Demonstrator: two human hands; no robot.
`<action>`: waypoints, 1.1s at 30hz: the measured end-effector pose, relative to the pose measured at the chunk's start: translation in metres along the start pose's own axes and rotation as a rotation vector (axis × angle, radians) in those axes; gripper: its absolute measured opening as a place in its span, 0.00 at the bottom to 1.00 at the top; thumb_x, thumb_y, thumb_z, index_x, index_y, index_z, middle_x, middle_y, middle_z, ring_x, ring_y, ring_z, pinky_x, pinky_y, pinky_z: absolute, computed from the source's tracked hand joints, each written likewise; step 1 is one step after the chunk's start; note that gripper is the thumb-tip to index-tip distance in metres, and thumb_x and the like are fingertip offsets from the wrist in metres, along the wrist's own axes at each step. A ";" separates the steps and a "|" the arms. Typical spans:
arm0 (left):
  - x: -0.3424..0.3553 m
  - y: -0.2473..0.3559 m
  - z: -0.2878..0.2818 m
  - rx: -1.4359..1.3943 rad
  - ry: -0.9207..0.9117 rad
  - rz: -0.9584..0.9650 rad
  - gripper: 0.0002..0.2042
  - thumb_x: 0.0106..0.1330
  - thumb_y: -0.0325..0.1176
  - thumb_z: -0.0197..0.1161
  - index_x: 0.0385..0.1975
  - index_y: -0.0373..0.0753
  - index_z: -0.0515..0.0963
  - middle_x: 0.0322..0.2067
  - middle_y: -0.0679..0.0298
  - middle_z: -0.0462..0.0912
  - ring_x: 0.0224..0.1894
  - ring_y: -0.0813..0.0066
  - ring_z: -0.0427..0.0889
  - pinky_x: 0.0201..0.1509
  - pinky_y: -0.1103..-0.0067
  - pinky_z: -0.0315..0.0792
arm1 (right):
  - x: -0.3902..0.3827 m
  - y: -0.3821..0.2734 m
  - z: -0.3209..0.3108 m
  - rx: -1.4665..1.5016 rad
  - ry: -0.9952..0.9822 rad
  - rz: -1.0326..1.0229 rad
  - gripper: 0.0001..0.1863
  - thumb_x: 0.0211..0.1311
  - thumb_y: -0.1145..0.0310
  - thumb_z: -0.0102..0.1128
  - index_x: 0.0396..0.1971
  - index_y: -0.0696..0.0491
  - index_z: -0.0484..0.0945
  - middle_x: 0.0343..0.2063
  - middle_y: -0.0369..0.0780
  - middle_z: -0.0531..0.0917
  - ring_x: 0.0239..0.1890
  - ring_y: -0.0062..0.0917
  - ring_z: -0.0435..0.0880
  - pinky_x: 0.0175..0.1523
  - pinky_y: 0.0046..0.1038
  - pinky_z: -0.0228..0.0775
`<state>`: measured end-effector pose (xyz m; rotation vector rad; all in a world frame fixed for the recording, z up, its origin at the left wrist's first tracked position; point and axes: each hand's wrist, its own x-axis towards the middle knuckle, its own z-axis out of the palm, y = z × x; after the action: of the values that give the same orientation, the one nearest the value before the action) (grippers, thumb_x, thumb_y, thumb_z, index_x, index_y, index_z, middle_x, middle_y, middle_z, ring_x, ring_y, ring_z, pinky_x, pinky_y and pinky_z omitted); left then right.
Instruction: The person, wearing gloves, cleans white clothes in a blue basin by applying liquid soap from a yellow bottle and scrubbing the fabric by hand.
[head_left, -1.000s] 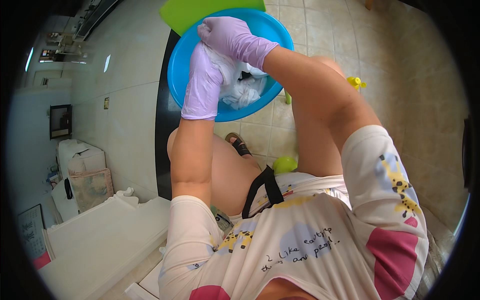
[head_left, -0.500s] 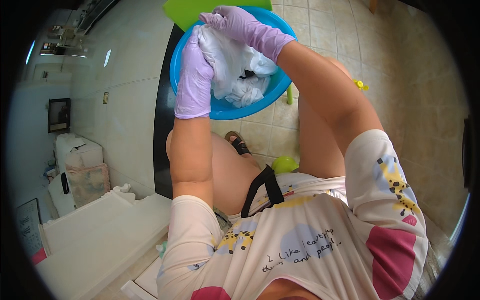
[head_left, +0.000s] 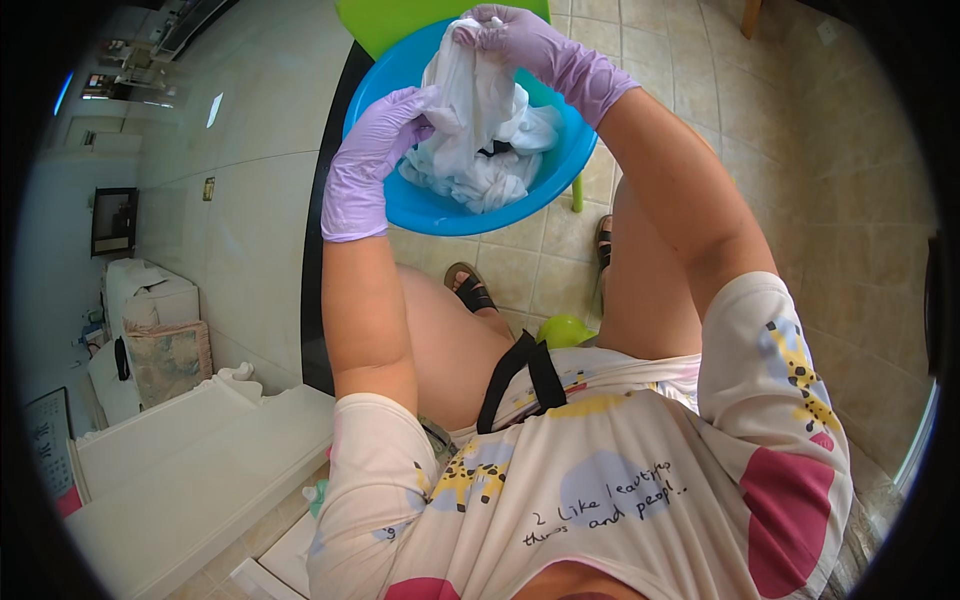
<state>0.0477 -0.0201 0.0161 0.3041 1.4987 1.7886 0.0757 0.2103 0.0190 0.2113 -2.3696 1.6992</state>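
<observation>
Both my hands wear thin lilac gloves. A wet white cloth [head_left: 468, 95] is stretched over a blue basin [head_left: 455, 222]. My right hand [head_left: 530, 45] pinches its upper end near the basin's far rim. At the left rim, my left hand [head_left: 370, 155] is closed on the cloth's side edge, fingertips pressed together. More white laundry [head_left: 490, 185] lies crumpled inside the basin below, with a small black patch showing among the folds.
The basin rests on a bright green stool [head_left: 385, 22], one leg visible. Tiled floor [head_left: 520, 265] lies beneath, with my sandalled feet either side. A black-edged pale wall surface [head_left: 255, 200] runs along the left. White furniture [head_left: 210, 440] stands at lower left.
My hands have moved apart: the left down and left, the right slightly right. The cloth, bunched between them before, now hangs spread out. My right foot has come into view.
</observation>
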 end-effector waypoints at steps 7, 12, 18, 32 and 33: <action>-0.010 0.002 -0.012 0.103 0.147 0.020 0.11 0.62 0.32 0.58 0.43 0.37 0.73 0.40 0.62 0.78 0.40 0.71 0.79 0.45 0.75 0.74 | -0.003 -0.008 0.002 0.215 -0.064 -0.020 0.11 0.62 0.64 0.54 0.36 0.56 0.77 0.30 0.36 0.79 0.32 0.21 0.76 0.40 0.27 0.70; -0.001 0.016 -0.002 0.646 0.400 0.173 0.10 0.60 0.26 0.50 0.40 0.34 0.74 0.37 0.63 0.79 0.34 0.75 0.79 0.42 0.79 0.74 | 0.024 0.040 -0.001 0.228 0.089 -0.091 0.08 0.62 0.67 0.54 0.35 0.55 0.75 0.29 0.35 0.77 0.31 0.20 0.75 0.39 0.23 0.70; -0.009 0.011 -0.028 0.283 0.511 0.285 0.09 0.62 0.30 0.56 0.38 0.35 0.76 0.37 0.63 0.79 0.33 0.75 0.78 0.41 0.77 0.74 | 0.007 0.005 -0.011 0.345 0.039 -0.016 0.11 0.61 0.61 0.59 0.30 0.54 0.73 0.26 0.30 0.73 0.29 0.15 0.70 0.34 0.19 0.65; 0.008 0.001 -0.020 0.356 0.348 0.141 0.12 0.62 0.34 0.58 0.41 0.33 0.75 0.38 0.61 0.80 0.37 0.74 0.80 0.44 0.80 0.74 | 0.001 -0.013 -0.009 0.381 0.101 0.015 0.08 0.61 0.65 0.58 0.31 0.53 0.75 0.27 0.31 0.75 0.29 0.14 0.71 0.35 0.19 0.67; 0.005 0.009 -0.020 0.175 0.270 0.196 0.10 0.64 0.29 0.57 0.41 0.31 0.74 0.39 0.60 0.80 0.38 0.72 0.81 0.46 0.76 0.75 | 0.004 0.002 -0.016 0.431 0.137 0.008 0.07 0.61 0.65 0.58 0.31 0.54 0.75 0.27 0.31 0.75 0.28 0.15 0.71 0.35 0.19 0.67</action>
<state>0.0283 -0.0316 0.0174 0.3152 1.8773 1.9132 0.0726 0.2263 0.0237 0.1467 -1.8881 2.1349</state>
